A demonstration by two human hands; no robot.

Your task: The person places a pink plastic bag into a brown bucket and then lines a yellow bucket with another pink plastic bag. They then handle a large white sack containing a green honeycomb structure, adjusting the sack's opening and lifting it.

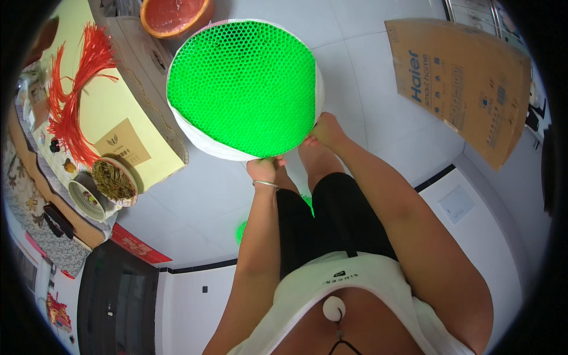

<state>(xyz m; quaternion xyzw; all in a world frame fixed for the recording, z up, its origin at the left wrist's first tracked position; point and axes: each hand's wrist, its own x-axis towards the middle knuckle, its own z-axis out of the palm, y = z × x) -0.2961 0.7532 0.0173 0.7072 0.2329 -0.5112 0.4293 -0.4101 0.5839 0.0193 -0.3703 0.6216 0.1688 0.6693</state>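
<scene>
A round cushion-like pad with a bright green honeycomb face and a white fabric border is held out in front of my legs. My left hand, a bangle at its wrist, is closed on the border at the near edge. Farther right along that edge, my right hand also grips the white fabric. The pad hides some of the fingers of both hands. A thin green strand shows between my legs, and another green piece lies low beside my left forearm.
To the left stands a table with a pale yellow top, bearing red tassel strands and a bowl of dried leaves. An orange basin is beyond the pad. At right stands a large cardboard box on grey floor tiles.
</scene>
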